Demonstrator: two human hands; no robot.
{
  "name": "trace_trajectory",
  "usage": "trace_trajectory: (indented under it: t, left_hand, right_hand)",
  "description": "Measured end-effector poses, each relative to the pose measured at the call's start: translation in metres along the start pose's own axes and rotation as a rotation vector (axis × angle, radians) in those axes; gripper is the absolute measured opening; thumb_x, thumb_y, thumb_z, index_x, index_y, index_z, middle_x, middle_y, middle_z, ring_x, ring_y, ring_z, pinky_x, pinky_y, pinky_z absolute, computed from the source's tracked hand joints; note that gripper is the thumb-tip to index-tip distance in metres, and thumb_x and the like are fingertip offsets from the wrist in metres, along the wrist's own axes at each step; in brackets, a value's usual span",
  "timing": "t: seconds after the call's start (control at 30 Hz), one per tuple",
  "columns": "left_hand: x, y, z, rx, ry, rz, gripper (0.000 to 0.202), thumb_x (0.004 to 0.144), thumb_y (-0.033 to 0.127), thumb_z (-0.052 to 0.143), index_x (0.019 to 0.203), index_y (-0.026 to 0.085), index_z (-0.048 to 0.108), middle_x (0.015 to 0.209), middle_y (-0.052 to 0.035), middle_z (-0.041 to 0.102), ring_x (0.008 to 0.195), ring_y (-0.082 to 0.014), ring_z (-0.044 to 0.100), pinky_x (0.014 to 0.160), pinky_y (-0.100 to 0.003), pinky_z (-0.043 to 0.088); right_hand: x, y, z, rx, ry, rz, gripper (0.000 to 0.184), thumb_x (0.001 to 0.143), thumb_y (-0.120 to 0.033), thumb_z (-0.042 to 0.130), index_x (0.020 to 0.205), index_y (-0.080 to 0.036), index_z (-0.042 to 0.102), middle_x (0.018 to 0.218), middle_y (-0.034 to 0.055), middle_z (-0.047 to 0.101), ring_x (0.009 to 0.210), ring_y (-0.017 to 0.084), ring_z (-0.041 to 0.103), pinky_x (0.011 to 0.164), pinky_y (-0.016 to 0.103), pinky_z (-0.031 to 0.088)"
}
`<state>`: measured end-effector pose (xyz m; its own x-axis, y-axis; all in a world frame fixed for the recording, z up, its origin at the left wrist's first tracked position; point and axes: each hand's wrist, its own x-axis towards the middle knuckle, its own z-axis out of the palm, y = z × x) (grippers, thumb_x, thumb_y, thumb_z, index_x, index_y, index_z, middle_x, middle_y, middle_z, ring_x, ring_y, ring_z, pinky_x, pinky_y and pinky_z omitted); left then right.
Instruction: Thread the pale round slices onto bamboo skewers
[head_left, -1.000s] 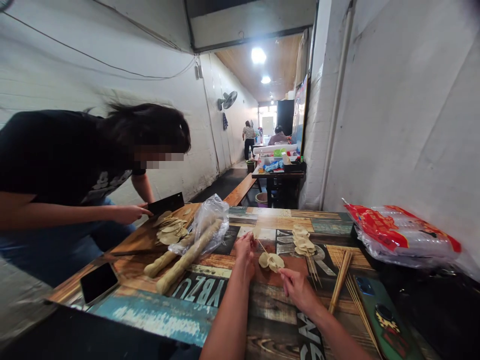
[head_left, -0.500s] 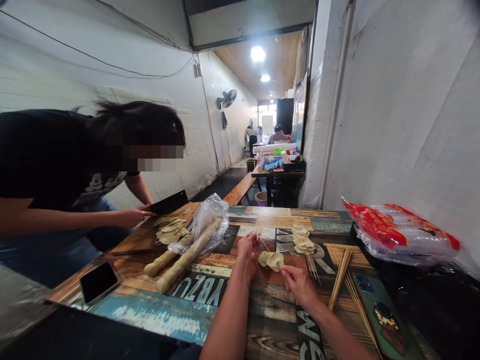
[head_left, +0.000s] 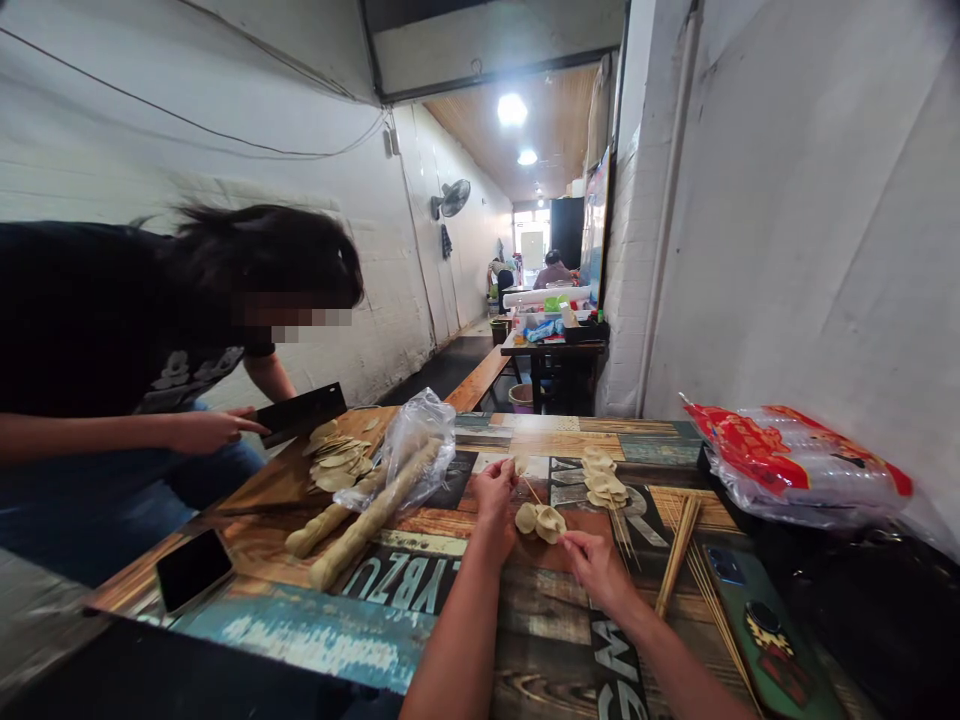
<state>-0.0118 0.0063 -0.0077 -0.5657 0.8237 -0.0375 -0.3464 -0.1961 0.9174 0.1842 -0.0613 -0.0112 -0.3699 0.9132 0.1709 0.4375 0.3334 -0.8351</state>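
Pinching from two sides, we have our left hand [head_left: 493, 497] narrow at the fingertips, on what looks like a pale slice [head_left: 520, 466] at the skewer [head_left: 533, 489]'s far end, while our right hand [head_left: 599, 568] is pinched at the near end, which its fingers hide. The threaded slices [head_left: 550, 524] sit between our hands, over the desk [head_left: 525, 592]; we can't tell whether they touch it. To do this well, we'd judge, our left should hold the slice lightly, fingertips clear of the point, while our right steadies the skewer; slices this thin probably tear least with a slow, straight push. Counting rightward: well left of our hands, a co-worker's hand [head_left: 196, 432] grips one cleaver [head_left: 304, 414]; nearer us than that lies one black phone [head_left: 193, 570]. Closer to our left hand come one heap of slices [head_left: 335, 464], too overlapped to count, and two doughlike rolls [head_left: 360, 540], partly under one clear bag [head_left: 427, 425]. Between our hands we count one skewer, with at least two slices threaded. Just beyond our right hand is one stack of filled skewers [head_left: 606, 482], number unclear; to its right, one skewer bundle [head_left: 679, 552] and several loose skewers [head_left: 720, 615]; farthest right, one green phone [head_left: 787, 640] and, beyond that, one red packet [head_left: 795, 455].
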Motion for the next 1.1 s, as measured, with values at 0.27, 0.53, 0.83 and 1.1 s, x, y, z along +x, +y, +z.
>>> trace_trajectory:
  t: [0.27,0.53,0.83,1.1]
  left_hand:
    - [-0.007,0.003,0.006,0.025,-0.034,0.045,0.052,0.044,0.053,0.083,0.068,0.011,0.066,0.055,0.0023,0.057,0.047,-0.0068,0.046,0.048,-0.021,0.036]
    - [-0.022,0.010,0.015,-0.131,-0.129,-0.036,0.042,0.053,0.042,0.085,0.076,0.012,0.067,0.069,-0.0014,0.065,0.057,-0.0086,0.056,0.058,-0.021,0.045]
    - [-0.022,0.019,0.019,-0.387,-0.085,-0.246,0.011,0.074,0.017,0.075,0.076,0.013,0.065,0.077,-0.0035,0.068,0.067,-0.0117,0.065,0.073,-0.029,0.056]
    - [-0.024,0.013,0.022,-0.358,-0.036,-0.280,0.009,0.075,0.010,0.073,0.076,0.012,0.065,0.074,-0.0048,0.069,0.066,-0.0128,0.066,0.072,-0.032,0.058]
  right_hand:
    - [0.000,0.000,0.003,0.023,0.047,-0.018,0.041,0.085,-0.042,0.045,0.078,-0.017,0.076,0.052,0.0035,0.063,0.053,0.018,0.058,0.049,0.024,0.039]
    - [0.001,-0.006,0.002,0.129,0.099,-0.037,0.045,0.086,-0.043,0.042,0.084,-0.012,0.074,0.047,0.0004,0.054,0.045,0.015,0.048,0.047,0.026,0.037]
    - [0.002,-0.002,0.004,0.085,0.068,-0.064,0.046,0.087,-0.044,0.040,0.084,-0.012,0.074,0.059,0.0059,0.066,0.055,0.018,0.059,0.054,0.027,0.043]
    - [-0.003,0.001,0.005,-0.134,0.104,-0.070,0.041,0.089,-0.033,0.038,0.086,-0.016,0.076,0.082,0.0114,0.076,0.074,0.024,0.069,0.068,0.030,0.047]
